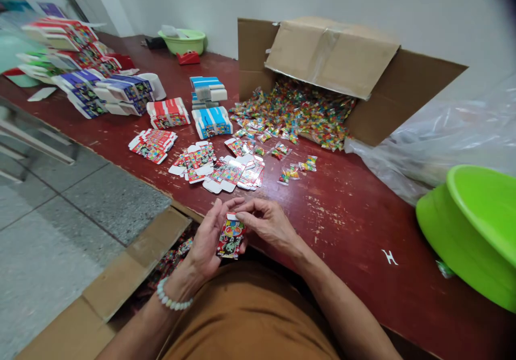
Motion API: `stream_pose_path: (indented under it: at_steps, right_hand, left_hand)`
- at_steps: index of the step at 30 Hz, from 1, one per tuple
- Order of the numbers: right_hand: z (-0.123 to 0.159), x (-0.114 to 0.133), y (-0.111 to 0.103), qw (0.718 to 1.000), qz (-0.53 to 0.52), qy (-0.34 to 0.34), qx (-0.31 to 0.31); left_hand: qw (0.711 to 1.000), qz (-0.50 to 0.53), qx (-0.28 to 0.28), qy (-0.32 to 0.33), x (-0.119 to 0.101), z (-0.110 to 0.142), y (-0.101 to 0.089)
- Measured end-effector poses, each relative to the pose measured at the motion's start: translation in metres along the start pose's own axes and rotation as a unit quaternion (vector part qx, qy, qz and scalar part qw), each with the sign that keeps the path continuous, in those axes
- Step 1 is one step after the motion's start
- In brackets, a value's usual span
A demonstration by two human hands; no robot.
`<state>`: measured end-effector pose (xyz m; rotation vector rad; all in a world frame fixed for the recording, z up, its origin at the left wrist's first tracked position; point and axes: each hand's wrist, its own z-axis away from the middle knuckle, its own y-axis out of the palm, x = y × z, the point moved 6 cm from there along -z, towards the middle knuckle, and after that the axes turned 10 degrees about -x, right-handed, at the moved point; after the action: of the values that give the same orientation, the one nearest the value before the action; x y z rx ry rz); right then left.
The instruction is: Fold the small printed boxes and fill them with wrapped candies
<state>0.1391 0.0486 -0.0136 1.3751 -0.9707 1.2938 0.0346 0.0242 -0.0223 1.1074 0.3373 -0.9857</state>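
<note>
My left hand [207, 237] holds a small printed candy box [231, 237] upright, close to my body at the table's front edge. At the box's top, the fingers of my right hand [268, 221] pinch the white end flap. Just beyond my hands lie flat, unfolded red-and-white box blanks [226, 173] in a loose pile. Small clear packets of colourful candy [292, 173] are scattered to the right of those blanks. Whether the held box has anything inside cannot be seen.
A large cardboard carton [322, 48] lies tipped, spilling many candy packets [298, 110]. Banded stacks of blue blanks [212, 122] and red blanks [168, 114] stand left of it. A green tub [463, 225] is at right. Below left, an open carton [133, 274] contains printed boxes.
</note>
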Motion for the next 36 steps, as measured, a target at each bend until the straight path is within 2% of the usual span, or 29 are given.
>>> stream_pose_path:
  at_steps: [2, 5, 8, 11, 14, 16, 17, 18, 19, 20, 22, 25, 27, 28, 30, 32, 34, 36]
  right_hand:
    - [-0.004, 0.003, 0.002, 1.000, 0.007, -0.007, -0.009]
    - [-0.008, 0.011, 0.004, 0.997, 0.037, -0.063, -0.015]
    - [-0.004, 0.016, 0.009, 0.987, 0.073, -0.143, 0.002]
    - [0.004, 0.009, 0.016, 0.977, 0.092, -0.190, 0.028]
    - [0.008, -0.006, 0.025, 0.973, 0.113, -0.189, 0.064]
    - [0.003, -0.016, 0.025, 0.974, 0.142, -0.162, 0.072]
    - [-0.004, -0.019, 0.022, 0.974, 0.161, -0.149, 0.057]
    - [-0.014, -0.021, 0.016, 0.973, 0.181, -0.142, 0.028]
    - [-0.026, -0.020, 0.009, 0.968, 0.205, -0.143, -0.009]
    - [-0.039, -0.018, 0.001, 0.960, 0.232, -0.149, -0.049]
    - [-0.070, -0.011, -0.010, 0.934, 0.297, -0.167, -0.111]
    - [-0.114, -0.006, -0.014, 0.894, 0.403, -0.146, -0.127]
    - [-0.135, -0.007, -0.012, 0.872, 0.465, -0.100, -0.112]
    - [-0.141, -0.008, -0.010, 0.864, 0.488, -0.077, -0.101]
    - [-0.147, -0.011, -0.009, 0.855, 0.511, -0.044, -0.085]
    - [-0.149, -0.013, -0.010, 0.856, 0.510, -0.026, -0.081]
    - [-0.149, -0.016, -0.014, 0.865, 0.492, -0.013, -0.094]
    - [-0.149, -0.017, -0.020, 0.891, 0.434, -0.014, -0.130]
  left_hand:
    - [1.000, -0.010, -0.002, 0.021, -0.001, 0.000, -0.001]
    - [0.999, -0.024, -0.007, 0.027, -0.002, 0.000, -0.006]
    - [0.998, -0.025, -0.043, 0.028, -0.004, -0.002, -0.015]
    - [0.996, -0.025, -0.075, 0.033, -0.004, -0.003, -0.025]
    - [0.989, -0.056, -0.128, 0.052, -0.002, 0.004, -0.048]
    - [0.973, -0.138, -0.167, 0.074, -0.004, 0.014, -0.074]
    - [0.956, -0.202, -0.192, 0.094, -0.007, 0.019, -0.090]
    - [0.929, -0.272, -0.218, 0.124, -0.013, 0.024, -0.105]
    - [0.890, -0.346, -0.250, 0.161, -0.022, 0.028, -0.119]
    - [0.837, -0.428, -0.275, 0.201, -0.032, 0.030, -0.128]
    - [0.713, -0.562, -0.294, 0.298, -0.052, 0.028, -0.128]
    - [0.530, -0.670, -0.272, 0.443, -0.068, 0.006, -0.090]
    - [0.439, -0.719, -0.247, 0.479, -0.068, -0.019, -0.060]
    - [0.405, -0.743, -0.242, 0.475, -0.067, -0.033, -0.049]
    - [0.363, -0.784, -0.234, 0.445, -0.063, -0.056, -0.037]
    - [0.345, -0.804, -0.233, 0.423, -0.060, -0.070, -0.037]
    - [0.347, -0.805, -0.237, 0.419, -0.060, -0.075, -0.043]
    - [0.364, -0.796, -0.243, 0.418, -0.061, -0.075, -0.050]
